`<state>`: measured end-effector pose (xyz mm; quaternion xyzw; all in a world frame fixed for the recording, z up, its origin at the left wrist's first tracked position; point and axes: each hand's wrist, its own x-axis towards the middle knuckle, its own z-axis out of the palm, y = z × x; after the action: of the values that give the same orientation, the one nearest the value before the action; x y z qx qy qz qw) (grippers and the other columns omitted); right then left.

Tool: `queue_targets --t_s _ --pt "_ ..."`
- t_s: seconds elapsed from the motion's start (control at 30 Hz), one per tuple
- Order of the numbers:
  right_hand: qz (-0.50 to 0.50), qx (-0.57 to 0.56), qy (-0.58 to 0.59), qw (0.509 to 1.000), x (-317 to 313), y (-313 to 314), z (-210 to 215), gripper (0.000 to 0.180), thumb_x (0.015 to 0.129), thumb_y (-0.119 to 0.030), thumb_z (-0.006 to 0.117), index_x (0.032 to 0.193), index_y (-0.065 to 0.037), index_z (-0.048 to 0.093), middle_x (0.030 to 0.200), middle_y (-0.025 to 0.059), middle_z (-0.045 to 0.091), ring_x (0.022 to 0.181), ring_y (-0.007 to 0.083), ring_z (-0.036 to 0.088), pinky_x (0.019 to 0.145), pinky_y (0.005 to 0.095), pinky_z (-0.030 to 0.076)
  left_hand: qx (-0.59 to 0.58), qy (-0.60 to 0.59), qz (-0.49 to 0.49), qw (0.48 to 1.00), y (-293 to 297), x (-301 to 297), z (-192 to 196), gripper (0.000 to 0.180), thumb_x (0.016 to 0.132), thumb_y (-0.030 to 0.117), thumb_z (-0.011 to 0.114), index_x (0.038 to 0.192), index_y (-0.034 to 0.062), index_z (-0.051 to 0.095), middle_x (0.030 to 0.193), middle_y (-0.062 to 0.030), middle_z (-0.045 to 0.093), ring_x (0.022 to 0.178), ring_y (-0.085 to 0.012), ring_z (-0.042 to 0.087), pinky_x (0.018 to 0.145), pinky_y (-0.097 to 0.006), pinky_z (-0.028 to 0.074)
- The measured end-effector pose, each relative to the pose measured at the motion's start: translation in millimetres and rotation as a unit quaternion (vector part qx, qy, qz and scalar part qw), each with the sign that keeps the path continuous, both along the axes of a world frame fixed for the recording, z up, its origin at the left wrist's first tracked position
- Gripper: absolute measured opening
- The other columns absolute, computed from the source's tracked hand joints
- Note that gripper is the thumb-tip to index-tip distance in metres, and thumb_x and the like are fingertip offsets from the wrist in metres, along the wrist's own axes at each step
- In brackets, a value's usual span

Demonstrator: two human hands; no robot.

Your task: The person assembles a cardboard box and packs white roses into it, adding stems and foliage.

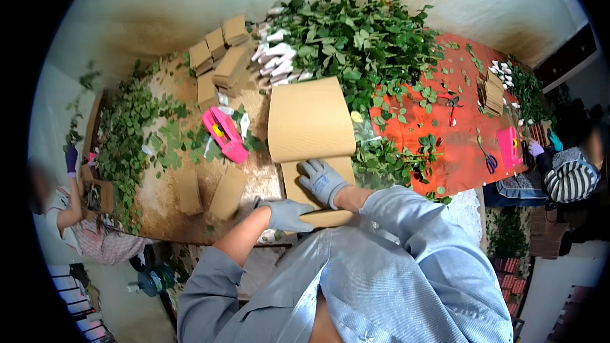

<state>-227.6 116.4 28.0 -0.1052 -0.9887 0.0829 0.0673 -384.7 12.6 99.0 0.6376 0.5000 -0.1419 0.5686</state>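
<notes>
A creased brown cardboard sheet lies in front of me, its wide panel tilted up at the far side and a narrower part near my body. My right hand, in a grey glove, rests on the near part just below the crease, fingers stretched out. At the sheet's near left edge my left hand, gloved alike, has its fingers pressed together on the cardboard. Some of its fingertips are hard to make out. Left of the sheet lies a pink tape dispenser with a yellow hub.
Leafy stems with white-wrapped heads are heaped behind the sheet. Folded cardboard pieces stack at back left. Red pruning shears lie on the red surface. Co-workers sit at the far left and right.
</notes>
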Motion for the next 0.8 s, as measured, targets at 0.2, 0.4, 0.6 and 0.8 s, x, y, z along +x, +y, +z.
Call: queue_targets --t_s 0.2,0.4,0.6,0.8 --pt "0.010 -0.075 -0.042 0.996 -7 0 -3 0.034 0.089 -0.025 0.061 0.120 -0.010 0.063 0.141 0.0176 0.050 0.126 0.0362 0.051 0.101 0.0485 0.045 0.017 -0.051 0.125 0.991 16 -4 43 0.072 0.089 0.045 0.073 0.139 -0.0026 0.054 0.142 -0.0202 0.057 0.135 -0.0297 0.052 0.109 -0.038 0.044" --pt "-0.029 -0.127 -0.017 0.991 -7 15 -38 0.029 0.094 -0.021 0.054 0.117 -0.010 0.067 0.130 0.0148 0.062 0.119 0.0337 0.060 0.097 0.0465 0.049 0.447 0.034 0.097 0.888 86 20 66 0.071 0.090 0.052 0.066 0.135 -0.0014 0.058 0.138 -0.0230 0.059 0.124 -0.0408 0.057 0.106 -0.044 0.045" --pt "0.003 -0.049 -0.026 0.998 -12 -7 -7 0.029 0.093 -0.021 0.053 0.117 -0.011 0.066 0.136 0.0176 0.057 0.121 0.0325 0.057 0.092 0.0458 0.050 -0.019 0.063 0.027 0.997 164 -26 -10 0.081 0.092 0.070 0.053 0.135 0.0021 0.061 0.134 -0.0225 0.063 0.125 -0.0370 0.058 0.107 -0.038 0.045" --pt "-0.017 -0.033 -0.029 0.999 -2 -6 -15 0.033 0.090 -0.021 0.056 0.120 -0.008 0.063 0.144 0.0197 0.050 0.127 0.0328 0.053 0.094 0.0448 0.048 -0.037 -0.088 0.180 0.979 173 -29 -41 0.075 0.098 0.067 0.048 0.144 0.0083 0.055 0.139 -0.0126 0.062 0.119 -0.0253 0.061 0.103 -0.036 0.046"
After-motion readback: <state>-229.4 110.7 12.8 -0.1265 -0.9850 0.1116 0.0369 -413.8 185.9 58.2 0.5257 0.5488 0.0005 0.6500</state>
